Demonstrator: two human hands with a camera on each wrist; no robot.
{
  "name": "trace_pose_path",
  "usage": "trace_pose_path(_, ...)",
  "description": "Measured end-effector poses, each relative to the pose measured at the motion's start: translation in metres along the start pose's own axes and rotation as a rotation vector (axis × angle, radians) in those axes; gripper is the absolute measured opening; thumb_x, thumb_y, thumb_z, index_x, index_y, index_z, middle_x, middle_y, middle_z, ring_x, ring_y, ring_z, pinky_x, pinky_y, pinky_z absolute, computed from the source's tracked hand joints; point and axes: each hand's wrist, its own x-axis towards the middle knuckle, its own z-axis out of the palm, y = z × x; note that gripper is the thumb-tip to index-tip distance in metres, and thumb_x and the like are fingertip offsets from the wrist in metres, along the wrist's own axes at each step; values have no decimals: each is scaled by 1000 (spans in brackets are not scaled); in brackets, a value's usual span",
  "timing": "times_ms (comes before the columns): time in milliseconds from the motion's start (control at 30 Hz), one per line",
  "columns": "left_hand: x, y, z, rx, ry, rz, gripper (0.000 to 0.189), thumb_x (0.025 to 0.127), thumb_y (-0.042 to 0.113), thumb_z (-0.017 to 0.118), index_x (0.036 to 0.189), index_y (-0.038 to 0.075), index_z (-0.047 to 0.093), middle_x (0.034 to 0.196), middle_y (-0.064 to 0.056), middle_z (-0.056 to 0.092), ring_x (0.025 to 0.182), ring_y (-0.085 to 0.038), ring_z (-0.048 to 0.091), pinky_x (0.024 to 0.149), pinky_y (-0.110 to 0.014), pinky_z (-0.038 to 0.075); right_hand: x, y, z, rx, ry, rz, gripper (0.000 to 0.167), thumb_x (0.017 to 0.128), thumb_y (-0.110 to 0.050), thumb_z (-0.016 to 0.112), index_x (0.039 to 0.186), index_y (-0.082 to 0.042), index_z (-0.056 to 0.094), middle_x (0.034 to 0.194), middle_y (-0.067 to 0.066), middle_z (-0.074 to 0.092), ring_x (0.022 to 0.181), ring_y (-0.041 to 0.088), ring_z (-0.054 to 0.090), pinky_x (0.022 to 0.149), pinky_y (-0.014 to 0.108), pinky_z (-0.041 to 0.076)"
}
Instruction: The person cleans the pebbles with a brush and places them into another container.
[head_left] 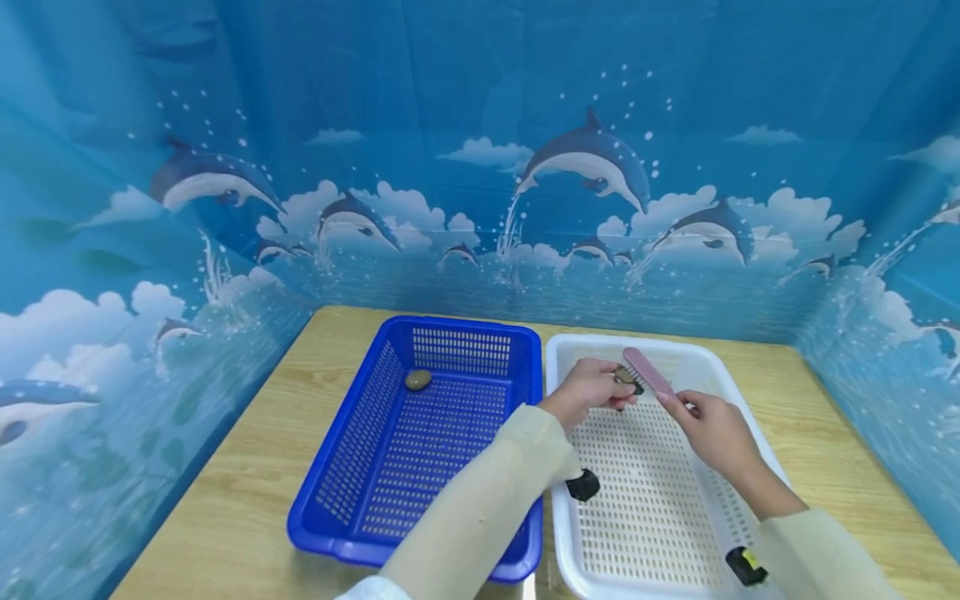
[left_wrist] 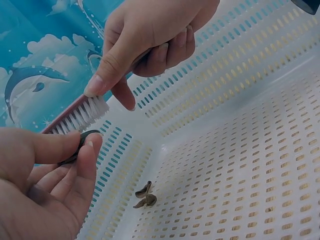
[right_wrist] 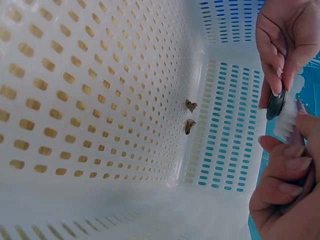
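Observation:
Over the back of the white basket (head_left: 675,571), my left hand (head_left: 588,390) pinches a dark, smooth, oval stone (right_wrist: 276,105) between thumb and fingers. My right hand (head_left: 716,433) grips a pink brush (head_left: 647,371) by its handle, thumb along its back. The brush's white bristles (right_wrist: 286,119) lie against the flat side of the stone in the right wrist view. Part of the stone is hidden by the left fingers in the left wrist view. Below the hands, a few curled brown leaf-like bits (left_wrist: 145,196) lie on the basket floor.
To the left stands a blue basket (head_left: 330,546) with a tan stone (head_left: 417,380) in its back left corner. Both baskets rest on a wooden table (head_left: 247,492). A dolphin-print curtain (head_left: 465,100) encloses the back and sides.

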Motion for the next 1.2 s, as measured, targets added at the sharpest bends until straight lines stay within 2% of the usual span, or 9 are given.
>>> trace_pose_path(267,-1,1,1,-30,58,11,41,87,-4,68,128,-2,61,79,-9,70,66,-13,67,64,-24,58,0,-1,0,13,1,-6,70,100,-55,41,115,10,63,71,10,63,56,16,45,47,28,36)
trace_pose_path(567,1,-1,-1,-92,69,26,42,86,-4,69,128,-4,60,80,-9,70,59,-8,63,59,-21,57,-2,-3,0,34,3,-21,64,100,-53,44,115,7,64,65,5,56,55,15,43,45,27,34)
trace_pose_path(800,-1,2,0,-60,84,37,46,85,-5,71,129,-5,58,80,-10,71,61,-12,66,62,-25,58,-3,-4,-1,30,34,-64,60,100,-50,48,114,5,65,62,2,54,54,15,43,44,27,33)
trace_pose_path(1000,-2,1,1,-39,88,61,29,82,-9,71,111,-3,67,80,-12,72,58,-11,62,66,-30,60,-2,-2,1,46,67,-123,55,99,-47,52,112,3,67,57,-1,49,51,13,40,43,26,32)
trace_pose_path(1100,-3,1,0,19,84,71,26,81,-8,73,105,0,68,79,-11,71,60,-13,63,73,-37,60,-2,0,1,44,77,-142,53,98,-46,54,112,3,68,56,-1,49,50,12,39,43,25,32)
trace_pose_path(1200,-4,0,0,194,82,111,22,79,-3,78,99,4,69,72,-6,69,59,-13,63,76,-41,59,-2,0,2,38,83,-162,51,97,-45,57,113,2,68,55,-2,48,50,12,38,43,25,32)
